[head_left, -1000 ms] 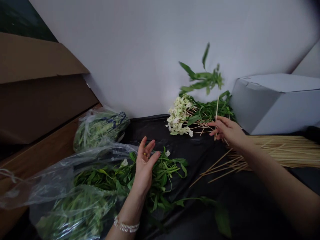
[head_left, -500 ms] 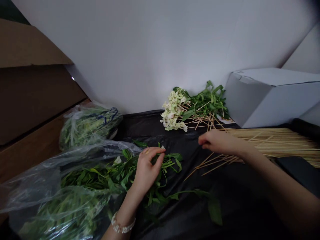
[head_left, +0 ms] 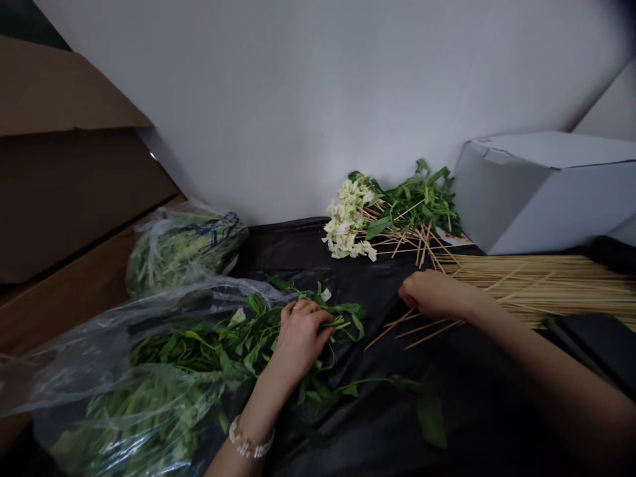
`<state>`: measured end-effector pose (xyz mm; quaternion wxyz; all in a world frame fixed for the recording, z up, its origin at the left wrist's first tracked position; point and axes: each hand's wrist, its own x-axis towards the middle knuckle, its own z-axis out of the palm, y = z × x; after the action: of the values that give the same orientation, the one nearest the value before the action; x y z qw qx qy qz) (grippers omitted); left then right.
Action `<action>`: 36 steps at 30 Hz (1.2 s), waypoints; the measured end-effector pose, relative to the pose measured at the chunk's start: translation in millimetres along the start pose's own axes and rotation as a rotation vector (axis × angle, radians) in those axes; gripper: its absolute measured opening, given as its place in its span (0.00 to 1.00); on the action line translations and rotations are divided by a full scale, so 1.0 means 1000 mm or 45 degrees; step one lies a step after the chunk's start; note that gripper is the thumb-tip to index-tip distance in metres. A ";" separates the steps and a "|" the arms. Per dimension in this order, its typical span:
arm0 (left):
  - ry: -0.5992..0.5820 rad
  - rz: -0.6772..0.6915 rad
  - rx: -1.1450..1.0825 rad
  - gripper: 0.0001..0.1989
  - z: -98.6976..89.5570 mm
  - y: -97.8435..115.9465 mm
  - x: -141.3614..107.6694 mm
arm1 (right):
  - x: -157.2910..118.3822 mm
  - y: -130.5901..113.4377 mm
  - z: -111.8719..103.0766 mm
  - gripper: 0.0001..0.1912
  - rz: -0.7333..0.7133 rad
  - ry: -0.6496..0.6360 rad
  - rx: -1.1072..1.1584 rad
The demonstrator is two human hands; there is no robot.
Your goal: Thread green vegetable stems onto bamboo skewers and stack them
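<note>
My left hand curls over a loose heap of leafy green stems, its fingers closed round several of them. Cut stem ends stick out past the fingertips. My right hand is closed above the tips of some loose bamboo skewers, fingers bent down; its fingertips are hidden, so I cannot tell whether a skewer is between them. Behind it lies a pile of skewered greens, with pale frilly leaves threaded at the left side.
A long bundle of skewers lies at the right below a white box. A bag of greens and an open plastic bag are at left. Black sheeting covers the surface; a cardboard box stands far left.
My left hand's fingers have lowered and closed on the green stems. My right hand has dropped slightly towards the loose skewer tips. The view has shifted a little.
</note>
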<state>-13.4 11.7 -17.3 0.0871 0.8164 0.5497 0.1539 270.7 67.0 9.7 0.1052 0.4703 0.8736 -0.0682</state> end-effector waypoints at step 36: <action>0.806 -0.574 -2.017 0.17 -0.017 -0.007 0.011 | -0.015 -0.033 -0.028 0.15 -0.393 0.871 0.408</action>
<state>-21.4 23.8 -2.1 0.4995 0.3073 0.4276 0.6879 247.6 43.0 41.0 -0.2776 0.3398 0.8967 -0.0582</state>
